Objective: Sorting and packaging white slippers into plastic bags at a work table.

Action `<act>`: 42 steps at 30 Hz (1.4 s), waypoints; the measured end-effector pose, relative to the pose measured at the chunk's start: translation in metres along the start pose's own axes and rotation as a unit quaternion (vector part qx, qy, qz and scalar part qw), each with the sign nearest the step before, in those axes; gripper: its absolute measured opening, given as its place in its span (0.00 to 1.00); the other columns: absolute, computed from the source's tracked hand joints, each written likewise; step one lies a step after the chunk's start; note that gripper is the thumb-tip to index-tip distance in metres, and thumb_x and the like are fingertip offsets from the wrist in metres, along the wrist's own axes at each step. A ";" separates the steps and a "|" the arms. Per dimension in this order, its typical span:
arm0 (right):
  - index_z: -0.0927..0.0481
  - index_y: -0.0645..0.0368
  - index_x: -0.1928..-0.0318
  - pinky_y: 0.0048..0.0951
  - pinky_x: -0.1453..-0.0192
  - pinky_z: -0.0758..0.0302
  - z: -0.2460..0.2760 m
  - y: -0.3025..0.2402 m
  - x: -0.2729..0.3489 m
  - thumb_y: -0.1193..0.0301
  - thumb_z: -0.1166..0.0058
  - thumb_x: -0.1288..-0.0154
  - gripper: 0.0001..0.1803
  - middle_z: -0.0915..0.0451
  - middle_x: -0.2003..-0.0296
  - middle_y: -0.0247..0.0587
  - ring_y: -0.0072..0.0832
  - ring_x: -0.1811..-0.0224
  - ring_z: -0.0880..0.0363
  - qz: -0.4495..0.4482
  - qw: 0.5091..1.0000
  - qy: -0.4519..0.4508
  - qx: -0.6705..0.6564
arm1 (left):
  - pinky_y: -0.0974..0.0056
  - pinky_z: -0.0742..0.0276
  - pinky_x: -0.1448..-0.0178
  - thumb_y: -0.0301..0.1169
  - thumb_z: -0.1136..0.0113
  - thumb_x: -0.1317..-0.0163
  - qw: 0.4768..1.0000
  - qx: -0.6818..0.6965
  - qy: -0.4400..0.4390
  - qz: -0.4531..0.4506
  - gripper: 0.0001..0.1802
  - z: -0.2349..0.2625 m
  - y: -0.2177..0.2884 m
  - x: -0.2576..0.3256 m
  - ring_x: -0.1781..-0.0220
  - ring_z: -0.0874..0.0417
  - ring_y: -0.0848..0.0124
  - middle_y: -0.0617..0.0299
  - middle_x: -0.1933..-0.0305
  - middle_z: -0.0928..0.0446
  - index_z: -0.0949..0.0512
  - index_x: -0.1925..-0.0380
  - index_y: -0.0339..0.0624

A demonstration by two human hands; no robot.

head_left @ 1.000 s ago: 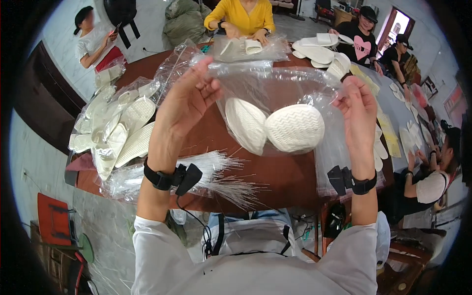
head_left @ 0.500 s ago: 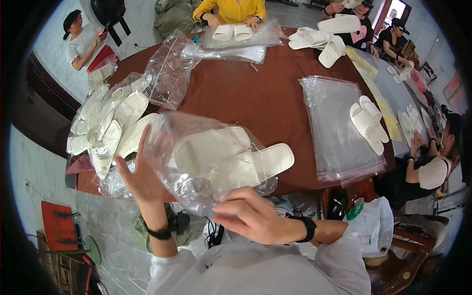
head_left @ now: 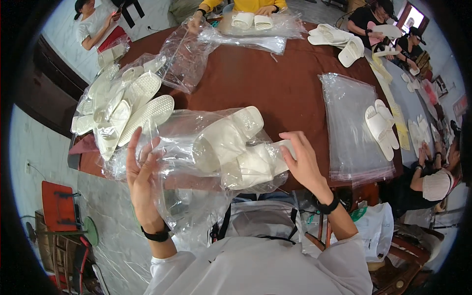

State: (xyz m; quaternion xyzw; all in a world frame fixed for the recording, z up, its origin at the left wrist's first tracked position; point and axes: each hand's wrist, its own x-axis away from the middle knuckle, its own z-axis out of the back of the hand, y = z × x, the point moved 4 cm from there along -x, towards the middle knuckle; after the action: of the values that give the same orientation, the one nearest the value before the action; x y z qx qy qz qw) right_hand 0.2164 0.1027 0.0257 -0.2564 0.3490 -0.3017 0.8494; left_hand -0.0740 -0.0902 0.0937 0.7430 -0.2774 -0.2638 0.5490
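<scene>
A pair of white slippers (head_left: pixel 229 132) lies partly inside a clear plastic bag (head_left: pixel 177 142) above the near side of the table. My left hand (head_left: pixel 141 189) holds the bag at its left side, thumb and fingers on the film. At the other end my right hand (head_left: pixel 309 169) grips the end of the nearer slipper (head_left: pixel 253 166), which sticks out toward the right. Wrinkled film covers much of both slippers. Left of my left hand, a heap of bagged white slippers (head_left: pixel 142 91) rests on the table's corner.
The table has a brown cloth (head_left: pixel 236 73). Flat clear bags (head_left: pixel 349 128) lie at right, with a slipper pair (head_left: pixel 379 125) on them. Loose slippers (head_left: pixel 339 39) sit at the far right. Across the table, a person in yellow (head_left: pixel 250 5) handles plastic; others work at right.
My right hand has moved right, from the bag's near edge to the slipper's end. The bag has stretched out flatter. The person in yellow has reached toward the film at left.
</scene>
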 end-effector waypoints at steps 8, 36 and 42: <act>0.22 0.56 0.55 0.42 0.43 0.40 -0.034 0.046 0.012 0.67 0.41 0.42 0.15 0.29 0.57 0.41 0.38 0.49 0.32 0.016 0.985 -0.014 0.169 | 0.70 0.22 0.55 0.24 0.40 0.42 0.969 -0.020 -0.151 -0.194 0.39 0.002 0.100 -0.017 0.58 0.22 0.72 0.50 0.46 0.26 0.46 0.32 0.35; 0.25 0.57 0.58 0.19 0.75 0.31 0.115 0.152 0.051 0.67 0.46 0.32 0.08 0.24 0.71 0.31 0.15 0.73 0.27 -0.272 0.933 0.126 -0.197 | 0.67 0.26 0.43 0.17 0.47 0.38 0.910 -0.029 -0.393 0.129 0.34 -0.168 -0.092 -0.117 0.47 0.22 0.68 0.53 0.40 0.28 0.43 0.31 0.42; 0.23 0.57 0.63 0.17 0.74 0.37 0.183 0.172 0.080 0.65 0.45 0.32 0.09 0.28 0.74 0.25 0.13 0.74 0.33 -0.315 0.892 0.284 -0.153 | 0.61 0.34 0.37 0.51 0.39 0.39 0.896 -0.169 -0.408 0.054 0.49 -0.251 -0.078 -0.109 0.38 0.30 0.63 0.48 0.36 0.34 0.53 0.28 0.39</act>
State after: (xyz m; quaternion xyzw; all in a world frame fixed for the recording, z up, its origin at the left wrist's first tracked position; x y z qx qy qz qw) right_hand 0.4562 0.2068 -0.0063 -0.3831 0.5185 -0.5562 0.5244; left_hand 0.0330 0.1734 0.0931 0.4502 -0.4681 -0.5568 0.5178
